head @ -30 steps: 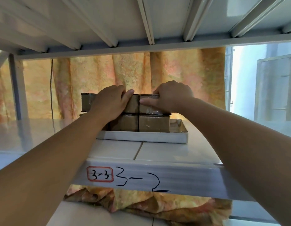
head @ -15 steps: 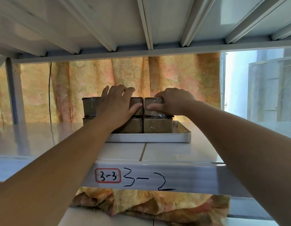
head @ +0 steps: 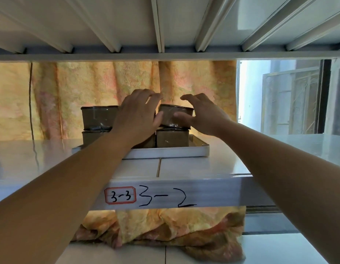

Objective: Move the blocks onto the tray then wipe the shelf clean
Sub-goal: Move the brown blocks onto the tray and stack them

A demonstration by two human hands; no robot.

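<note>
The brown blocks [head: 99, 119] sit stacked two high on the white tray [head: 165, 153], so the shelf [head: 194, 168] is free to wipe. The left hand [head: 135, 119] and right hand [head: 201, 117] rest on the top right block [head: 170, 116], fingers spread, squeezing nothing, maybe nudging it straight.

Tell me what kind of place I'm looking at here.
Likely a storeroom or small warehouse: a metal rack shelf whose front edge carries a handwritten location label, taped brown blocks stacked on a tray, a draped cloth backdrop.
</note>
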